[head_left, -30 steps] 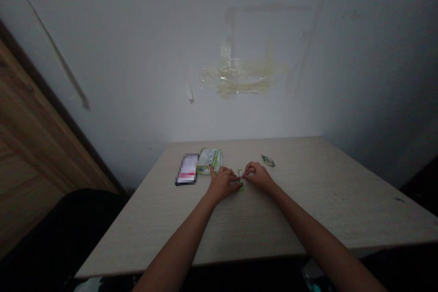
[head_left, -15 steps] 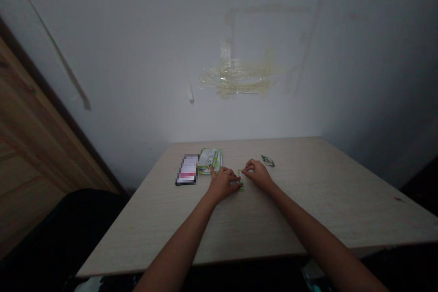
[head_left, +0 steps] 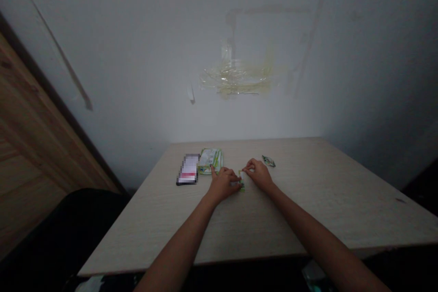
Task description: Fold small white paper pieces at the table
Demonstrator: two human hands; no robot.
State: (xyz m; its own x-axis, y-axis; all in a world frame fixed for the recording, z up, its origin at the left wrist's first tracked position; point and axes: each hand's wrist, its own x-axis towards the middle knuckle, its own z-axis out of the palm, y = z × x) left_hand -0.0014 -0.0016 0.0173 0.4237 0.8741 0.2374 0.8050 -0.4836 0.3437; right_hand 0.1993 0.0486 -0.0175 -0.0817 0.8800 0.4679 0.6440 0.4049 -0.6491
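Note:
A small green-and-white packet (head_left: 242, 185) lies on the table between my two hands, partly covered by fingers. My left hand (head_left: 223, 184) is closed on its left side, with thumb and fingertips against it. At the packet's top right corner, my right hand (head_left: 258, 174) is pinched, the fingertips touching or just at its edge. Behind my left hand lies a larger green-and-white pouch (head_left: 211, 159), flat on the table. A crumpled small green wrapper (head_left: 268, 161) rests just beyond my right hand.
A phone (head_left: 188, 169) with a blurred screen lies left of the pouch. The pale wooden table (head_left: 164, 223) meets a grey wall (head_left: 137, 54) with yellowed tape (head_left: 239, 80) on it. Wooden boards (head_left: 30, 127) and a dark object (head_left: 75, 223) stand on the left.
Hardly anything differs. Both hands keep their places at the small packet, and the whole view has shifted very slightly.

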